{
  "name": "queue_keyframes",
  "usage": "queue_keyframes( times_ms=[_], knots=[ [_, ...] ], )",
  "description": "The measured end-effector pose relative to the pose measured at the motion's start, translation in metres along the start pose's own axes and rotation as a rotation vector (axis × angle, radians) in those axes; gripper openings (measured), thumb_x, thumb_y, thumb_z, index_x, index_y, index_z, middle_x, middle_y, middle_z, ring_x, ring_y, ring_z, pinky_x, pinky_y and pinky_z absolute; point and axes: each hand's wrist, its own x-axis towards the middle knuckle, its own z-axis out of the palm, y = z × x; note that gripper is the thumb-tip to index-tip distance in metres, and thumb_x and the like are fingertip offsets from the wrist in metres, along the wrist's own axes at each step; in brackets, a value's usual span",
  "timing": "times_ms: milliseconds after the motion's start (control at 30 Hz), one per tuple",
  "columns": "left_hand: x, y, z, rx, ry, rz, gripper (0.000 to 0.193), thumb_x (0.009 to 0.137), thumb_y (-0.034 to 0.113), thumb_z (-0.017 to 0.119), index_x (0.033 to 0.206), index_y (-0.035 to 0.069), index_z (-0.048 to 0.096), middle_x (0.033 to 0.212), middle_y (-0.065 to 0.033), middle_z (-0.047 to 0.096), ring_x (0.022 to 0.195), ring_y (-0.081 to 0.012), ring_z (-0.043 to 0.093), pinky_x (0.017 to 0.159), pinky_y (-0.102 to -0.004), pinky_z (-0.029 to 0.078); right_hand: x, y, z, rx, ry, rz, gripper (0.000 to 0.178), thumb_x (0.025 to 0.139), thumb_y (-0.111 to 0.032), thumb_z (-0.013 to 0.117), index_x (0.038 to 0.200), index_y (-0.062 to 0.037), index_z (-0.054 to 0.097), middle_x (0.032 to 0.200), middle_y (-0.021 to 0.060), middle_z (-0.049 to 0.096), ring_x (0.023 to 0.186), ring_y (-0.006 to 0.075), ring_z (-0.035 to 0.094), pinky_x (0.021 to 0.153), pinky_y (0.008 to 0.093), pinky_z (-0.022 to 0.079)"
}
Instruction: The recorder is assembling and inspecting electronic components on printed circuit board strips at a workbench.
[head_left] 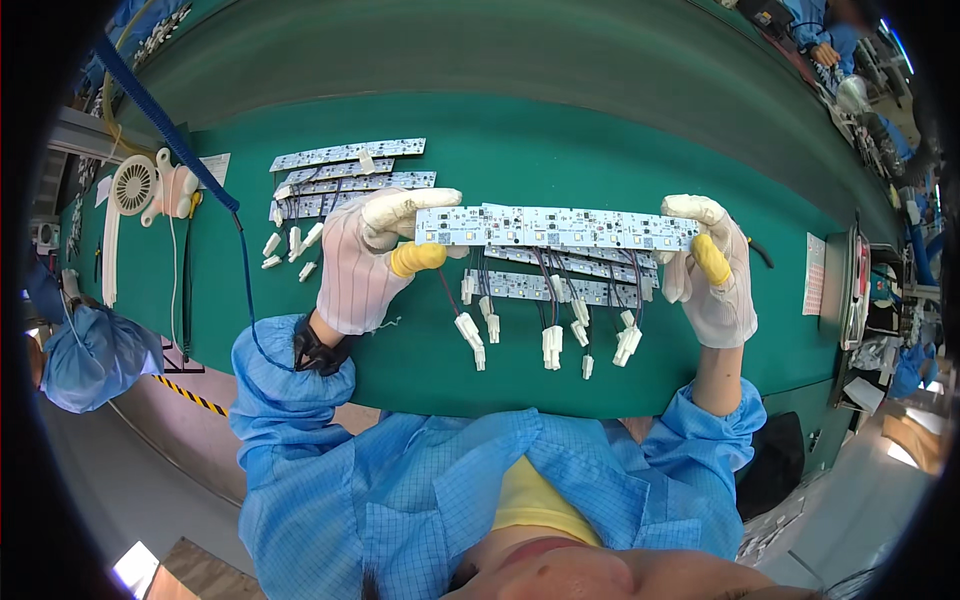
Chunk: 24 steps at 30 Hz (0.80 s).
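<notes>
In the head view, the left hand [385,250] and the right hand [715,265] both wear pale gloves, and each thumb has a yellow cap [416,259]. The left grip is closed on the left end of a long white board [560,230], with the thumb on the near side and the other fingers on the far side. The right grip pinches its right end in the same way. The board is in front of the chest, above the green desk [600,145], and I cannot tell if it is just one board. Just under it are more white boards [530,287], with dark wires and white plugs [552,346]. Another group of boards [350,185] lies to the left, beyond the left hand.
</notes>
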Motion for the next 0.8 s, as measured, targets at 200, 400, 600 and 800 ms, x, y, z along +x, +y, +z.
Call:
queue_keyframes(
  times_ms=[200, 400, 600, 800],
  knots=[
    [-0.005, -0.004, -0.004, 0.108, -0.035, 0.063, 0.06, 0.077, 0.041, 0.069, 0.115, -0.003, 0.055, 0.087, -0.0125, 0.067, 0.078, -0.0164, 0.065, 0.072, -0.0275, 0.052, -0.001, 0.002, -0.005, 0.014, -0.089, -0.042, 0.054, 0.08, -0.035, 0.068, 0.114, 0.0034, 0.051, 0.084, 0.0052, 0.055, 0.056, 0.0051, 0.051, 0.043, 0.0148, 0.035],
    [-0.005, -0.008, 0.002, 0.04, 0.026, 0.064, 0.046, 0.077, 0.02, 0.071, 0.117, 0.0, 0.057, 0.087, -0.0087, 0.066, 0.079, -0.0141, 0.065, 0.069, -0.0243, 0.049, -0.004, 0.004, -0.01, 0.033, -0.056, -0.055, 0.043, 0.085, -0.024, 0.062, 0.116, 0.0036, 0.05, 0.089, 0.0072, 0.06, 0.06, 0.0073, 0.052, 0.051, 0.0189, 0.039],
    [-0.001, -0.003, 0.003, -0.134, 0.05, 0.001, 0.051, 0.079, 0.024, 0.069, 0.118, -0.005, 0.053, 0.094, -0.0145, 0.066, 0.082, -0.0188, 0.066, 0.076, -0.0277, 0.052, -0.002, 0.0, -0.006, 0.026, -0.102, -0.092, 0.047, 0.085, -0.028, 0.062, 0.117, 0.0046, 0.049, 0.087, 0.0087, 0.061, 0.065, 0.0091, 0.055, 0.057, 0.0195, 0.043],
    [0.0, -0.007, 0.002, -0.02, 0.069, 0.005, 0.058, 0.077, 0.035, 0.069, 0.118, -0.003, 0.055, 0.091, -0.0115, 0.066, 0.081, -0.0168, 0.065, 0.075, -0.0263, 0.051, -0.005, -0.001, -0.002, 0.04, -0.091, -0.149, 0.047, 0.084, -0.029, 0.063, 0.115, 0.0038, 0.051, 0.075, 0.0045, 0.058, 0.057, 0.0065, 0.053, 0.052, 0.0181, 0.04]
  ],
)
